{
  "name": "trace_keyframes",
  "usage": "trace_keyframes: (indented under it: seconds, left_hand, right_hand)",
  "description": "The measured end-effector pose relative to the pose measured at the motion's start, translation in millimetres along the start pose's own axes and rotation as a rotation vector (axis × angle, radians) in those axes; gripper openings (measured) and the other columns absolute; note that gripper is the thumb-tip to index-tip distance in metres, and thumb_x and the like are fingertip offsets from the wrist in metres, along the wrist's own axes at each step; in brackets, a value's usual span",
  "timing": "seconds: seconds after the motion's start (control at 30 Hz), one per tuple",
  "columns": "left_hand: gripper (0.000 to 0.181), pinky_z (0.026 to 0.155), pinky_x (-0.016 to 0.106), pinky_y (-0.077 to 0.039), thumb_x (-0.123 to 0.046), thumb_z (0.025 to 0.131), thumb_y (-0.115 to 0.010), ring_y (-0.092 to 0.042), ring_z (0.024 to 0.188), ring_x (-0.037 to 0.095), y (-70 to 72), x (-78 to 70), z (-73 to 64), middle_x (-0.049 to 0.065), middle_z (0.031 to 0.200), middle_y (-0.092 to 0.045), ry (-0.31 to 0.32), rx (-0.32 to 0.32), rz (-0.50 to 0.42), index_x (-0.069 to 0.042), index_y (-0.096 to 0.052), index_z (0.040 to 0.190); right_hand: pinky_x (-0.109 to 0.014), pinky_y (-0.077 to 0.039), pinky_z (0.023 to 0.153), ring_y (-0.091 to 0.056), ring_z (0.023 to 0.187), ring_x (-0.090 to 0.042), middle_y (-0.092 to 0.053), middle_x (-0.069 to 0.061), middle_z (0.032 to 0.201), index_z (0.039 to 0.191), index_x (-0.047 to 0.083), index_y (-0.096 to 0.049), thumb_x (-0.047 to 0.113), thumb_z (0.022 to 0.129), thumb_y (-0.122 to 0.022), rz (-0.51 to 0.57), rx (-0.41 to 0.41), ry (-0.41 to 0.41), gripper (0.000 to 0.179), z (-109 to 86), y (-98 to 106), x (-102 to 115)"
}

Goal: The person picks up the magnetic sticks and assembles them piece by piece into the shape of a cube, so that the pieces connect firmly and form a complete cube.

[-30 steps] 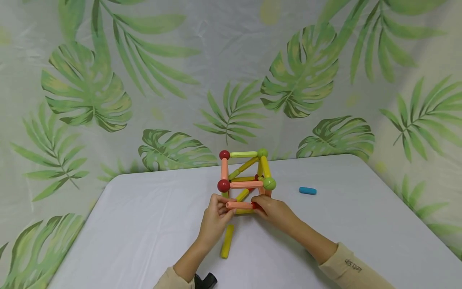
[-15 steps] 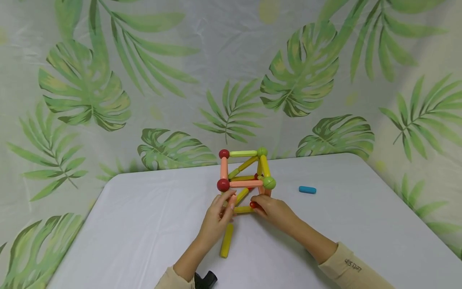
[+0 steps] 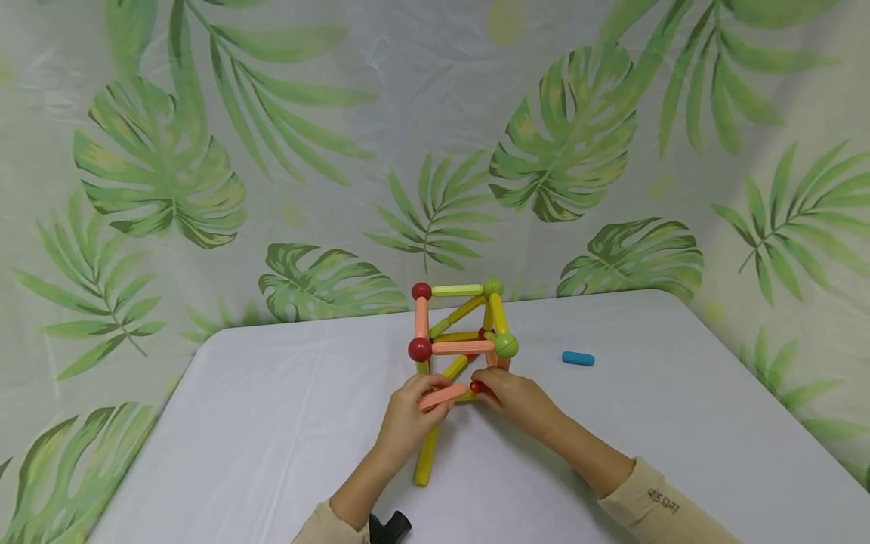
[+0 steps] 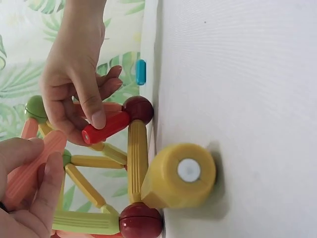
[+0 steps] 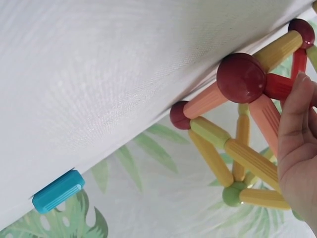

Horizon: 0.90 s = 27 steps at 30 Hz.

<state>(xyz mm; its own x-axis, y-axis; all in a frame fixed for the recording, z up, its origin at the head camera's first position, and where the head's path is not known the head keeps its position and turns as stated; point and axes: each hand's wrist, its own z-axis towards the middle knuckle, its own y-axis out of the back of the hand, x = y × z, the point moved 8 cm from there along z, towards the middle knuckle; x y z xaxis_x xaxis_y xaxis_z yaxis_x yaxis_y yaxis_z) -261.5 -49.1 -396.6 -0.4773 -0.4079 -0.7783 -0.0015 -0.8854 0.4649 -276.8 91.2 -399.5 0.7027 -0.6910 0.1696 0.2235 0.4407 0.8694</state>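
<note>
My left hand (image 3: 402,415) pinches a salmon-pink magnetic stick (image 3: 442,397) between thumb and fingers, slanted and apart from the frame in front of the cube. My right hand (image 3: 519,400) pinches a short red magnetic stick (image 4: 106,128). One end of that red stick meets a dark red ball (image 4: 138,109) at the cube's near right bottom corner; its other end is free. The cube, built of sticks and balls, stands on the table, with a pink top front stick (image 3: 464,347) and a green ball (image 3: 506,346). My hands hide part of its lower front.
A yellow stick (image 3: 426,457) lies before the cube's near left corner; whether it touches the ball there I cannot tell. To the right lies a short blue stick (image 3: 578,359). A black object (image 3: 392,527) sits at the near edge of the white table (image 3: 272,438).
My left hand has turned the pink stick from level, through nearly end-on, to a slant. It has drawn back slightly from the red stick. My right hand keeps its hold.
</note>
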Motion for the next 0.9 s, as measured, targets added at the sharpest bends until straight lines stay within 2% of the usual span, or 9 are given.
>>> trace_keyframes:
  seconds: [0.13,0.23,0.33,0.57,0.7,0.8,0.9]
  left_hand:
    - [0.022,0.056,0.02,-0.047,-0.005,0.074,-0.073,-0.051,0.068,0.011,-2.8,-2.4,3.3,0.0,0.083,-0.057,-0.032,-0.028,0.025,-0.007,-0.059,0.092]
    - [0.02,0.057,0.02,-0.046,-0.006,0.073,-0.073,-0.05,0.068,0.011,-5.0,-5.2,5.9,0.0,0.081,-0.055,-0.067,-0.048,0.085,-0.007,-0.06,0.088]
    - [0.019,0.058,0.019,-0.047,-0.007,0.073,-0.074,-0.051,0.07,0.012,-6.7,-6.1,7.6,0.0,0.082,-0.055,-0.072,-0.058,0.1,-0.007,-0.061,0.088]
    - [0.033,0.065,0.018,-0.049,-0.006,0.074,-0.072,-0.057,0.078,0.013,-9.0,-3.9,8.4,0.003,0.091,-0.058,-0.032,-0.028,-0.006,-0.007,-0.054,0.102]
    - [0.038,0.065,0.019,-0.05,-0.003,0.077,-0.069,-0.062,0.08,0.015,-8.7,-3.1,5.4,0.009,0.095,-0.061,-0.025,0.0,-0.046,-0.003,-0.05,0.109]
    - [0.045,0.066,0.019,-0.05,-0.004,0.077,-0.069,-0.063,0.083,0.018,-6.6,-4.5,1.8,0.012,0.1,-0.061,-0.03,0.022,-0.002,-0.002,-0.046,0.116]
    - [0.055,0.065,0.017,-0.049,-0.006,0.075,-0.072,-0.064,0.082,0.018,0.6,-10.5,-2.9,0.012,0.102,-0.061,-0.087,0.011,0.145,-0.002,-0.044,0.122]
  right_hand:
    - [-0.021,-0.049,0.061,-0.052,0.068,-0.009,-0.059,0.001,0.082,0.098,0.008,-0.059,0.011,0.079,-0.069,-0.005,-0.009,0.011,0.022,-0.5,1,1]
    - [-0.022,-0.049,0.063,-0.054,0.071,-0.01,-0.06,0.0,0.084,0.099,0.008,-0.059,0.012,0.079,-0.069,0.0,-0.012,0.013,0.022,-0.8,1,1]
    - [-0.023,-0.049,0.064,-0.055,0.073,-0.01,-0.06,0.0,0.086,0.099,0.008,-0.06,0.012,0.078,-0.07,0.005,-0.005,0.014,0.023,-0.9,1,1]
    - [-0.025,-0.05,0.066,-0.055,0.075,-0.011,-0.061,-0.001,0.088,0.101,0.007,-0.061,0.015,0.077,-0.072,0.01,0.005,0.007,0.028,-0.3,1,2]
    - [-0.026,-0.05,0.069,-0.056,0.079,-0.011,-0.062,-0.001,0.092,0.102,0.008,-0.061,0.018,0.077,-0.072,0.041,0.001,0.009,0.03,2.0,1,3]
    - [-0.025,-0.05,0.07,-0.055,0.078,-0.01,-0.061,0.001,0.09,0.1,0.009,-0.062,0.019,0.078,-0.071,0.053,0.001,0.007,0.027,4.1,0,4]
    - [-0.024,-0.05,0.068,-0.054,0.075,-0.009,-0.061,0.002,0.087,0.098,0.01,-0.062,0.019,0.078,-0.07,0.051,-0.002,-0.01,0.024,5.1,-1,4]
